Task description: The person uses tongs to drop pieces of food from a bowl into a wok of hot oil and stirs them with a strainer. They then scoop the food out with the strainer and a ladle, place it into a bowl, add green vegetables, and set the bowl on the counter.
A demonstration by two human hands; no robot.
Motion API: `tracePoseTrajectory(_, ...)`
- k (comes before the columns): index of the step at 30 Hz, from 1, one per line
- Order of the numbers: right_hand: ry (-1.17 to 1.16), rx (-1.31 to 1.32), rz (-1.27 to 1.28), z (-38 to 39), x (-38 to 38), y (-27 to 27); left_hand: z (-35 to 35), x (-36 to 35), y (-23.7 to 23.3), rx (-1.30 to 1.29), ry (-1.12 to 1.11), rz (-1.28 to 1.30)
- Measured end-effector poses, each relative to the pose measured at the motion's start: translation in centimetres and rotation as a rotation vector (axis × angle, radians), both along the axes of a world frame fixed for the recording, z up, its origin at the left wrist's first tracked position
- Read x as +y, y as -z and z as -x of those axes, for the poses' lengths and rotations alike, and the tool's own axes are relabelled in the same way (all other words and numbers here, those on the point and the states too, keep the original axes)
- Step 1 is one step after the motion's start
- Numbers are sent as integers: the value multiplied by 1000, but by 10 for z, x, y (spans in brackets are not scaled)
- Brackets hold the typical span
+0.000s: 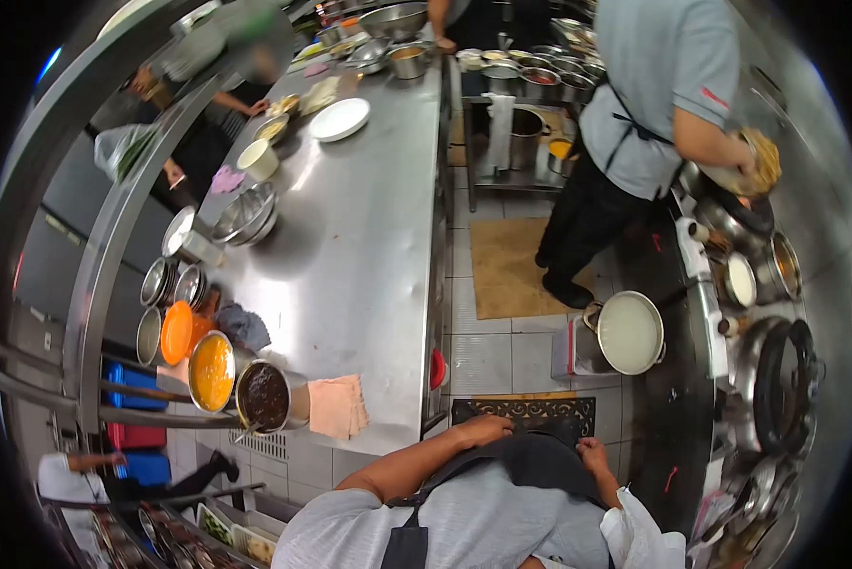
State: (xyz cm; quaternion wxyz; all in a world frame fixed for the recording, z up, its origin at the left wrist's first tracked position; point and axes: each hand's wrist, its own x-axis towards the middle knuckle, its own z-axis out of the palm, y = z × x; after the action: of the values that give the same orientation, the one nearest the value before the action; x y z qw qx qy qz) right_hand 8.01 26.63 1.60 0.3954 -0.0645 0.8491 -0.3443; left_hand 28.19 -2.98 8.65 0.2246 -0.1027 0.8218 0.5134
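Note:
At the bottom centre my left hand rests at the edge of my black apron, its fingers curled closed. My right hand is on the apron's other side, fingers drawn together. What either hand grips, if anything, is too small to make out. Both hands are in front of my body, apart from the steel table. Nearest the left hand on that table lies a folded peach cloth. Beyond the hands, a patterned black mat lies on the floor.
A pot of whitish liquid stands in the aisle ahead. Beyond it a co-worker works at the right-hand stove line. Pots of orange sauce and dark sauce stand at the table's near left corner. A white plate lies farther back.

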Motion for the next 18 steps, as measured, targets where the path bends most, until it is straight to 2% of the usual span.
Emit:
tracePoseTrajectory(3,-11,20,58,-9,15,5,7,10,-21,-43,-69,92)
tracePoseTrajectory(7,-47,88,102,-12,24,-35,21,28,11,-90,107,65)
tracePoseTrajectory(10,38,-3,210,-5,49,-59,37,54,16,-263,211,83)
tracePoseTrajectory(16,105,37,276,18,126,-75,56,106,108,-228,368,122)
tracePoseTrajectory(18,84,122,318,25,145,-96,74,119,85,-107,564,305)
